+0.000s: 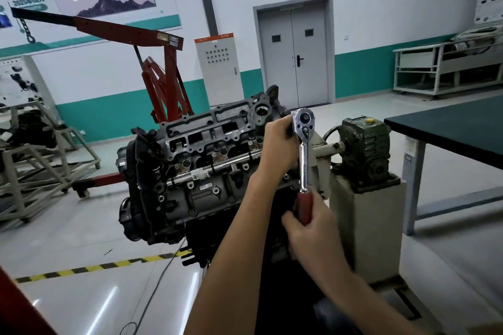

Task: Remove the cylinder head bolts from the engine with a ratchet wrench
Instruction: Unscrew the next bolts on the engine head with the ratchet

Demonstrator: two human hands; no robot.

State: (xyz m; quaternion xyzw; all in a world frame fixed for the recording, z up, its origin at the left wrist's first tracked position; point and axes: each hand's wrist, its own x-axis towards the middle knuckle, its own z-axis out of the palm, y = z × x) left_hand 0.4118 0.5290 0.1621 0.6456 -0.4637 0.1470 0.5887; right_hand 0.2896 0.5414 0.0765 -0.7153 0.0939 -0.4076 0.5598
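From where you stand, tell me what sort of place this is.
Probably an automotive training workshop: an engine mounted on a stand, a red engine hoist behind it, and a ratchet wrench in use.

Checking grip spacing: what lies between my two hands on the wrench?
In the head view, only the wrench's chrome shank runs between the left hand at its head and the right hand on the red handle.
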